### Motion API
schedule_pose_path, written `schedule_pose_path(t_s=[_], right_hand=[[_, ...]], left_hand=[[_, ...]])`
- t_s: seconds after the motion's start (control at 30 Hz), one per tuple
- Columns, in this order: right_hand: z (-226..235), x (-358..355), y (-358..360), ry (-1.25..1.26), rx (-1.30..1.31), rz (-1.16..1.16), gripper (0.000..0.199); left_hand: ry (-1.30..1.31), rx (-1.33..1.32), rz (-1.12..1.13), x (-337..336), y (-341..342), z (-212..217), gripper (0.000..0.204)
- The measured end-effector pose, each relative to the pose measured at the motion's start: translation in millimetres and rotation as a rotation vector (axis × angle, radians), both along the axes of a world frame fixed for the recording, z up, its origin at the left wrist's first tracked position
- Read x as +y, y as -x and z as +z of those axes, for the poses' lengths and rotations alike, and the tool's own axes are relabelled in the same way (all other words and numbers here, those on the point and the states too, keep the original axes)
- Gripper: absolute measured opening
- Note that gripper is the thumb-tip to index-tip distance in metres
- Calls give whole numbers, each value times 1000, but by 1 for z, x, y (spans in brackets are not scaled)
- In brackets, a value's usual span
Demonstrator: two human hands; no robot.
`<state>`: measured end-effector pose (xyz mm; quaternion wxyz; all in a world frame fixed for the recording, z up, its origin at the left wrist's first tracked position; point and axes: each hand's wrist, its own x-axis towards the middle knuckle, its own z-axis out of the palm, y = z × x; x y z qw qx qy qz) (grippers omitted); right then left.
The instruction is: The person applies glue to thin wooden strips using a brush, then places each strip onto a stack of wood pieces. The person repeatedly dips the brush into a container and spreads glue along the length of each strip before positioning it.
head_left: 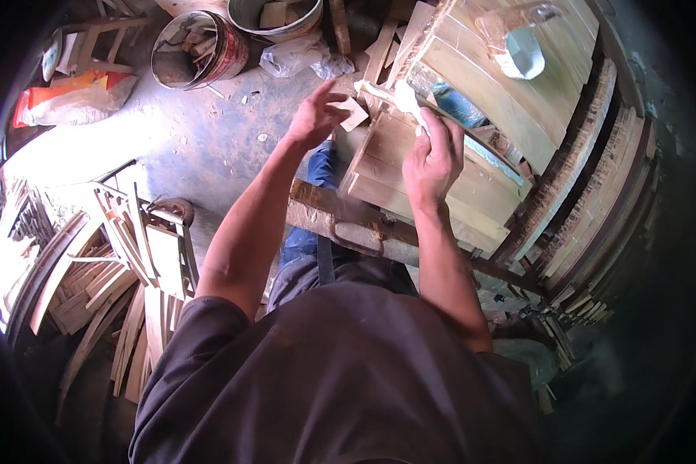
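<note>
Small wooden piece (353, 114) pinched in left hand (315, 117), just beside right hand (433, 158) clenched around white cloth (404, 98).

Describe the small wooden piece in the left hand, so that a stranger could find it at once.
Start at the stack of long pale wooden boards resting on the rusty metal frame. Just past its upper left corner, the left hand pinches a small flat wooden piece. It alone is short, nearly square and lifted clear of the stack.
</note>
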<state>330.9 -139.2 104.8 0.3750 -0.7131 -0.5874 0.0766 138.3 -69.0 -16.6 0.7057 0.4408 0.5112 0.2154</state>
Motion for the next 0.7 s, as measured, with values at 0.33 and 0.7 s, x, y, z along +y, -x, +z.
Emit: schedule_pose_path(t_s=[0.33,0.7], right_hand=[[-4,34,39,-50,76,72,39],[38,12,4,-72,628,-221,26]], left_hand=[[10,-249,-16,37,-29,-17,50],[-204,-52,-227,43,-13,60,20]])
